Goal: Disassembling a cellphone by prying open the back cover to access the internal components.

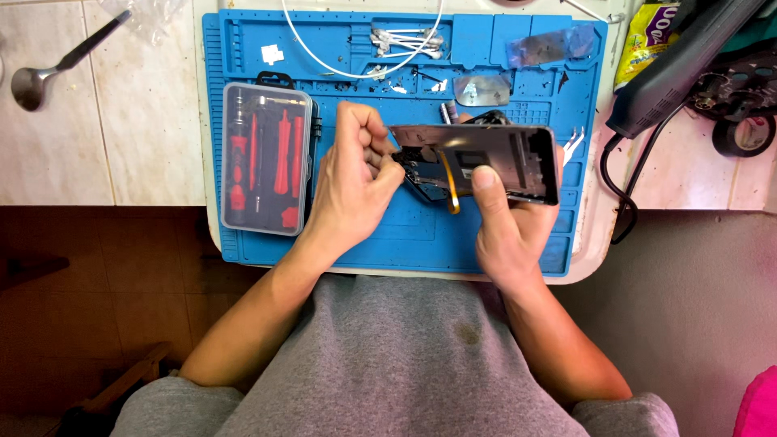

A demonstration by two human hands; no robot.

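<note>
Nearest to the camera are grey shorts [388, 356] and two forearms reaching up to a blue mat [388, 243]. The right hand [506, 226] is closed on an opened phone [486, 162], thumb on its inner face and the other fingers behind it, so the phone is lifted a little above the mat, near its middle. The left hand [352, 182] is curled, its fingertips pinched at the phone's left end, where a dark part and an orange flex cable [449, 190] hang out. I think the phone is light and stiff, but the cable is thin and easy to tear, so it is safer to hold the frame by its edges. What the left fingers pinch is too small to see. Left of the hands lies a clear tool case [265, 158] with red drivers. Farther away are cotton swabs [409, 42] and a white cable [360, 69]; a dark tool [688, 57] at the top right is cut off.
</note>
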